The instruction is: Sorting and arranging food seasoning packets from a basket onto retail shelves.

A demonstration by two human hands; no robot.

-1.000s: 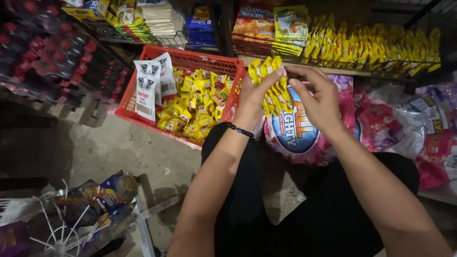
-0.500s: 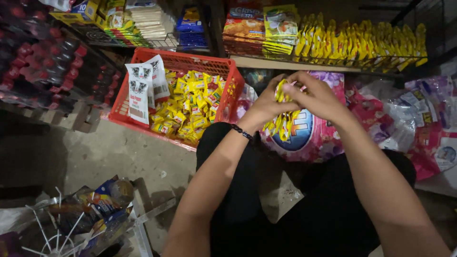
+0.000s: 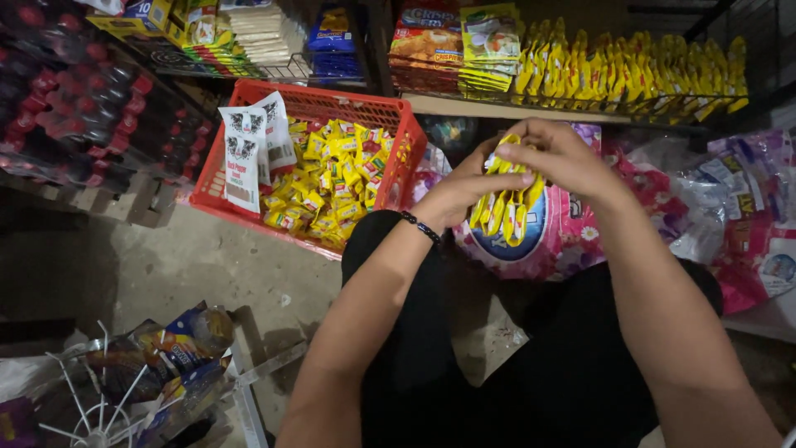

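A bunch of yellow sachets (image 3: 507, 207) is clamped in both grips above the lap: left hand (image 3: 463, 192) underneath, right hand (image 3: 557, 158) closed over the top. A pink bag (image 3: 547, 245) lies just behind. A red basket (image 3: 319, 104) (filled with yellow packets) stands on the floor to the left.

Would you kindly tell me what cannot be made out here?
Head view:
- Yellow sachets: their count, hidden by the left hand and right hand.
- Red basket: its bottom, buried under small packets.
- Dark bottles: blurred in shadow, cut off by the left edge.
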